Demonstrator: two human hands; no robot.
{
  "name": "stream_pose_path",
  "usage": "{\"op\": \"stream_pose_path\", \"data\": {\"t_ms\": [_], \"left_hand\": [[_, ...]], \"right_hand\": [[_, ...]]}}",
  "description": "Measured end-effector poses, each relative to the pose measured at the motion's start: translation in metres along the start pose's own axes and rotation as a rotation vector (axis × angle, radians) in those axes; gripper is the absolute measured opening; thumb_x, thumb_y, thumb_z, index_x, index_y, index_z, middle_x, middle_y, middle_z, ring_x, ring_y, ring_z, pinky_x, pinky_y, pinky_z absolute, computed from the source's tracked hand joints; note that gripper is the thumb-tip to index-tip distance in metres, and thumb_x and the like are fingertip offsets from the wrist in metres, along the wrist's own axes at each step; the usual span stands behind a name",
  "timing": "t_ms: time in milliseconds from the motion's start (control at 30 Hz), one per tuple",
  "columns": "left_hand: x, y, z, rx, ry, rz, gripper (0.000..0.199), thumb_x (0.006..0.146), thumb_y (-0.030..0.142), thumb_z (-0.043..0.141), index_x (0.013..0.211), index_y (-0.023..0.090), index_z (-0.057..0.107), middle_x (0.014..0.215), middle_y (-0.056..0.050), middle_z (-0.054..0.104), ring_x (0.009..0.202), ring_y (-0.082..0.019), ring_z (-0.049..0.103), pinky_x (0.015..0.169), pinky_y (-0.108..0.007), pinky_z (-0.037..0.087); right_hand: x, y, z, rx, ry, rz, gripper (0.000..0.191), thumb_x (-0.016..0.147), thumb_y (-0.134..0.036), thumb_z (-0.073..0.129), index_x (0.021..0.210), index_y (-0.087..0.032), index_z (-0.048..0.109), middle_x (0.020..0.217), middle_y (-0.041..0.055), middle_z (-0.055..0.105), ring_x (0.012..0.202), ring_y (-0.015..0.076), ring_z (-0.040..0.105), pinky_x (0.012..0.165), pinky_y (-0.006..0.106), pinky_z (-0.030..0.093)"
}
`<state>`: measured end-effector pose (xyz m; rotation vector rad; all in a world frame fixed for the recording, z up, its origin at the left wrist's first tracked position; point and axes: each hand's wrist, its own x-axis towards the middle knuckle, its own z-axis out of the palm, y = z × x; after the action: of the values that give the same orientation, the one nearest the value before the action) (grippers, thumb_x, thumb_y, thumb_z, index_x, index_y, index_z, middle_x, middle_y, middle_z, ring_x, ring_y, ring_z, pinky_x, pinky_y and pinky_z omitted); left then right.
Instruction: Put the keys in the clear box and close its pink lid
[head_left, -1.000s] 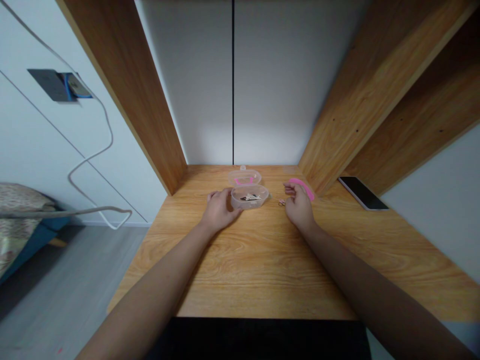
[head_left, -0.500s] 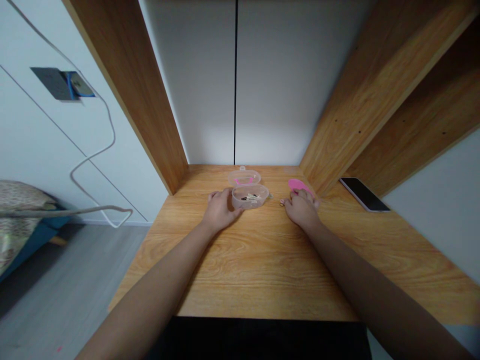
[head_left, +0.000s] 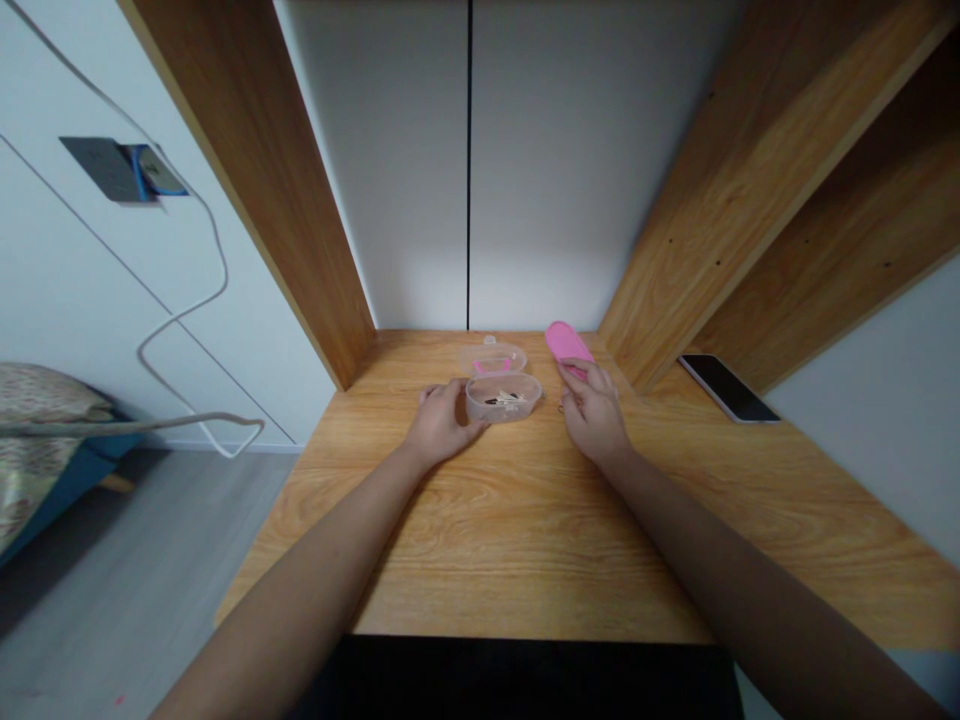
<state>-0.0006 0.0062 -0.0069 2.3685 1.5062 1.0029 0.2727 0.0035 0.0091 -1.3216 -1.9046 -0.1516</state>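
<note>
A small clear plastic box [head_left: 495, 410] stands on the wooden desk. Its hinged lid [head_left: 517, 358] lies folded back behind it, a pink mark on it. Several small pale and dark sticks or clips [head_left: 508, 398] lie inside, too small to name surely. My left hand [head_left: 441, 425] grips the box's left end, thumb at the front and fingers behind. To the right, the fingers of my right hand [head_left: 596, 410] are closed on the near end of a pink oval lid [head_left: 564, 340], tilted up from the desk. A tiny ring-like thing beside that thumb is mostly hidden.
On the desk [head_left: 465, 560] at far right lies a phone [head_left: 729, 388]. Wooden uprights [head_left: 247, 190] and a pale back panel [head_left: 390, 200] enclose the desk's rear. A white cable [head_left: 217, 240] hangs at left by a wall socket [head_left: 159, 170].
My right hand has moved slightly left, and the pink oval lid has swung up and to the left with it. The clear box has shifted a little; my left hand stays on it.
</note>
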Motion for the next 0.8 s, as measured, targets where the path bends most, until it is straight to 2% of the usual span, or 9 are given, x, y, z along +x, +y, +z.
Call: {"op": "stream_pose_path", "data": {"t_ms": [133,300,467,633,800], "left_hand": [[0.0,-0.001,0.002,0.018,-0.023,0.029,0.062,0.073,0.046,0.078,0.124,0.02,0.053,0.118,-0.01,0.07,0.111,-0.031,0.064,0.103,-0.048,0.04],[0.0,-0.001,0.002,0.029,-0.033,0.031,0.06,0.074,0.047,0.077,0.123,0.02,0.054,0.116,-0.01,0.07,0.11,-0.03,0.065,0.102,-0.047,0.042],[0.0,-0.001,0.002,0.021,-0.035,0.029,0.061,0.074,0.048,0.078,0.123,0.021,0.055,0.116,-0.01,0.07,0.109,-0.03,0.065,0.101,-0.046,0.043],[0.001,-0.001,0.003,0.012,-0.031,0.041,0.058,0.074,0.047,0.077,0.121,0.02,0.055,0.113,-0.01,0.071,0.106,-0.03,0.066,0.101,-0.046,0.043],[0.0,0.001,0.002,0.008,-0.04,0.031,0.062,0.074,0.045,0.078,0.124,0.02,0.052,0.118,-0.011,0.07,0.11,-0.03,0.064,0.103,-0.047,0.041]], "right_hand": [[-0.002,-0.013,-0.003,0.16,-0.018,-0.246,0.053,0.088,-0.01,0.047,0.137,-0.03,0.058,0.133,0.0078,0.059,0.127,0.0287,0.051,0.107,0.053,0.041],[-0.003,-0.022,-0.003,0.276,-0.194,-0.442,0.057,0.084,-0.005,0.05,0.133,-0.033,0.059,0.127,0.0061,0.064,0.123,0.0264,0.056,0.104,0.052,0.044],[-0.002,-0.022,-0.004,0.319,-0.264,-0.45,0.049,0.087,-0.009,0.051,0.13,-0.03,0.061,0.121,0.0069,0.066,0.119,0.0257,0.058,0.106,0.053,0.043],[-0.006,-0.024,-0.006,0.312,-0.343,-0.448,0.052,0.086,-0.009,0.051,0.134,-0.028,0.057,0.127,0.0076,0.064,0.122,0.0264,0.056,0.11,0.054,0.04],[-0.007,-0.025,-0.006,0.274,-0.339,-0.454,0.052,0.087,-0.011,0.051,0.136,-0.028,0.055,0.128,0.0081,0.064,0.122,0.0274,0.056,0.108,0.055,0.041]]}}
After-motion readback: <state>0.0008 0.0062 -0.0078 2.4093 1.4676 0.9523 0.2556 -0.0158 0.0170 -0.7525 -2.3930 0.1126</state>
